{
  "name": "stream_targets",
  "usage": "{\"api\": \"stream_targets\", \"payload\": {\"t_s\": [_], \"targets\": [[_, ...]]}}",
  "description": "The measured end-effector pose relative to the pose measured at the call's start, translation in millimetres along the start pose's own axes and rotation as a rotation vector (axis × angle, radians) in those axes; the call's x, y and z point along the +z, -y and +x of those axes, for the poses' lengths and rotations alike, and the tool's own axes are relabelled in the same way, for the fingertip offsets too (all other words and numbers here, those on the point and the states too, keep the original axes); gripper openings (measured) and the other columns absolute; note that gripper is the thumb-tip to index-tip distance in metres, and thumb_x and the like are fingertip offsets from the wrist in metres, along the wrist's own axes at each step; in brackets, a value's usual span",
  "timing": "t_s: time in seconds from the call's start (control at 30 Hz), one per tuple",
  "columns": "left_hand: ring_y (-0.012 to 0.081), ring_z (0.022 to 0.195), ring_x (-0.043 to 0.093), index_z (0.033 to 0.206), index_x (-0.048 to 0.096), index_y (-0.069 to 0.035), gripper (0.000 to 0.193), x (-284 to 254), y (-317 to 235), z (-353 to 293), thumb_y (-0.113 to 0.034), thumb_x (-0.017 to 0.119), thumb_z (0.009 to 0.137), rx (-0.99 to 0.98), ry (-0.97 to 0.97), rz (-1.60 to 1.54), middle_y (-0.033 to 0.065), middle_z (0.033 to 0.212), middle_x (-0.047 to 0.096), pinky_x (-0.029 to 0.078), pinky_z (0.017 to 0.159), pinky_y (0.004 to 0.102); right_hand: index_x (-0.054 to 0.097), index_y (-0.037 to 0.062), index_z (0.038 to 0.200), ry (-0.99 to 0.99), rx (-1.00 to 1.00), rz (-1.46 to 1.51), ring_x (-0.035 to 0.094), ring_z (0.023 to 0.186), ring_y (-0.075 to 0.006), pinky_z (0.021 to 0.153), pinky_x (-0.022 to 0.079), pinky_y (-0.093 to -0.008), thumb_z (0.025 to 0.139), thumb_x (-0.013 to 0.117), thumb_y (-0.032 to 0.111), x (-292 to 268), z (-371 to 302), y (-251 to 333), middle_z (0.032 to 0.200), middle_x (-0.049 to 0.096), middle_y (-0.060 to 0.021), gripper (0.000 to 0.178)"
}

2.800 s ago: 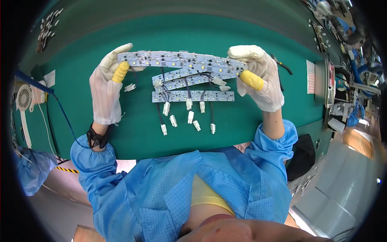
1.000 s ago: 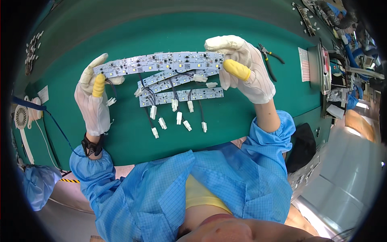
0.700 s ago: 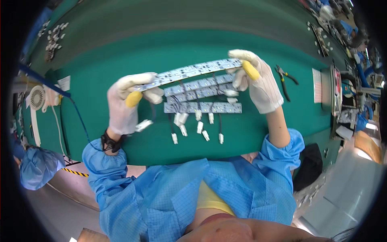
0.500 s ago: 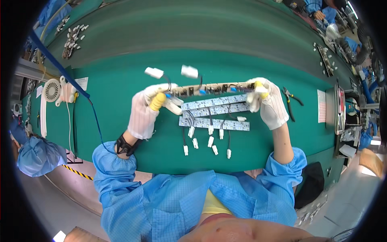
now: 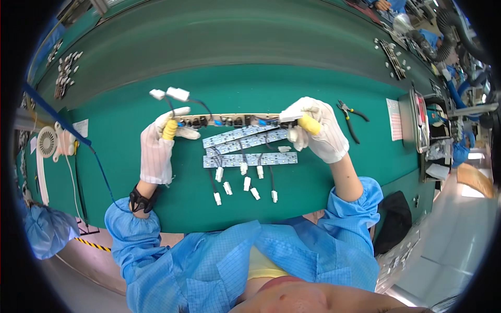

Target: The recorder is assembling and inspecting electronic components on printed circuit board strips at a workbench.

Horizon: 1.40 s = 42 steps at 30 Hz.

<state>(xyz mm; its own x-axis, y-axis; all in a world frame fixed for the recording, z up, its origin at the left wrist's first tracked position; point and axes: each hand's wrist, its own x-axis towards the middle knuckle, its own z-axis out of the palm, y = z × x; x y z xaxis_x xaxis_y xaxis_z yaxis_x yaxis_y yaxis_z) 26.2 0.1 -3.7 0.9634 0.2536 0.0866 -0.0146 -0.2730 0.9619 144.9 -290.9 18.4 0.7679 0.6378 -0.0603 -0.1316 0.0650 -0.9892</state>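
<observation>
Between my two gloved hands I hold a long, narrow circuit board (image 5: 237, 120), its black and blue parts facing me. My left hand (image 5: 166, 129), with a yellow thumb cover, grips the left end. My right hand (image 5: 313, 128), also with a yellow cover, is closed round the right end, hiding it. White connectors (image 5: 178, 94) on dark wires stick up from the board's left part. Just below lie several LED strip boards (image 5: 250, 159), the upper ones overlapping at a slant. Their wires end in white plugs (image 5: 217, 198) spread on the green mat.
Wire cutters (image 5: 350, 121) with black and yellow handles lie right of my right hand. A small white fan (image 5: 48, 142) stands at the left, near a blue air hose (image 5: 57, 117). More boards with white plugs lie at the far left (image 5: 65, 75) and a stack of boards (image 5: 392, 60) at far right.
The whole view has shifted, so the table appears further left. Both hands still hold the board; my right fingers now sit further over its end, and the dangling connectors have swung left.
</observation>
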Motion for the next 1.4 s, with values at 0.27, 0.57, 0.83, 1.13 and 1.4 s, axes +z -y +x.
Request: {"api": "stream_targets", "payload": {"t_s": [0.27, 0.57, 0.83, 1.13, 1.4], "targets": [[0.0149, 0.075, 0.064, 0.115, 0.056, 0.002, 0.054, -1.3, 1.0, -3.2, -0.043, 0.036, 0.096, -0.010, -0.014, 0.002, 0.0121, 0.077, 0.068, 0.048, 0.075, 0.0269, 0.051, 0.0029, 0.082, -0.034, 0.076, 0.060, 0.042, 0.034, -0.0080, 0.032, 0.032, -0.0193, 0.094, 0.049, 0.035, -3.0, 2.0, -5.3, 0.059, 0.059, -0.0083, 0.034], [0.0199, 0.071, 0.064, 0.099, 0.061, 0.006, 0.072, -5.8, 0.8, -5.2, -0.059, 0.031, 0.092, 0.128, 0.075, 0.040, 0.0150, 0.076, 0.068, 0.048, 0.078, 0.0328, 0.048, 0.0034, 0.080, -0.030, 0.120, -0.038, 0.040, 0.035, -0.0052, 0.032, 0.028, -0.0175, 0.092, 0.048, 0.044, -2.9, -0.8, -1.5, 0.058, 0.055, -0.0045, 0.042], [0.0104, 0.077, 0.060, 0.124, 0.047, -0.003, 0.039, 1.0, -1.9, -2.2, -0.031, 0.039, 0.098, 0.004, 0.115, -0.258, 0.0084, 0.083, 0.067, 0.045, 0.067, 0.0225, 0.051, -0.0002, 0.117, -0.048, 0.097, -0.015, 0.052, 0.058, -0.0068, 0.049, 0.035, -0.0161, 0.085, 0.061, 0.018, 14.9, 3.4, 7.7, 0.076, 0.060, -0.0043, 0.039], [0.0135, 0.081, 0.060, 0.112, 0.059, -0.013, 0.026, -108.6, 14.5, 31.4, -0.018, 0.040, 0.095, -0.257, -0.151, 0.442, 0.0070, 0.082, 0.068, 0.042, 0.077, 0.0289, 0.056, 0.0146, 0.104, 0.071, -0.185, -1.375, 0.032, 0.129, -0.0303, 0.101, 0.034, -0.0460, 0.063, 0.078, 0.015, -10.8, 9.6, -24.8, 0.127, 0.046, 0.0012, 0.047], [0.0219, 0.096, 0.059, 0.117, 0.057, -0.020, 0.028, -58.4, 9.6, 27.1, -0.026, 0.051, 0.091, 0.368, -0.397, 0.877, 0.0077, 0.104, 0.063, 0.039, 0.094, 0.0379, 0.054, 0.0044, 0.092, 0.135, -0.047, -0.589, 0.059, 0.091, -0.0199, 0.080, 0.048, -0.0337, 0.063, 0.073, -0.001, -6.4, 3.5, 6.4, 0.098, 0.059, -0.0098, 0.035]]}}
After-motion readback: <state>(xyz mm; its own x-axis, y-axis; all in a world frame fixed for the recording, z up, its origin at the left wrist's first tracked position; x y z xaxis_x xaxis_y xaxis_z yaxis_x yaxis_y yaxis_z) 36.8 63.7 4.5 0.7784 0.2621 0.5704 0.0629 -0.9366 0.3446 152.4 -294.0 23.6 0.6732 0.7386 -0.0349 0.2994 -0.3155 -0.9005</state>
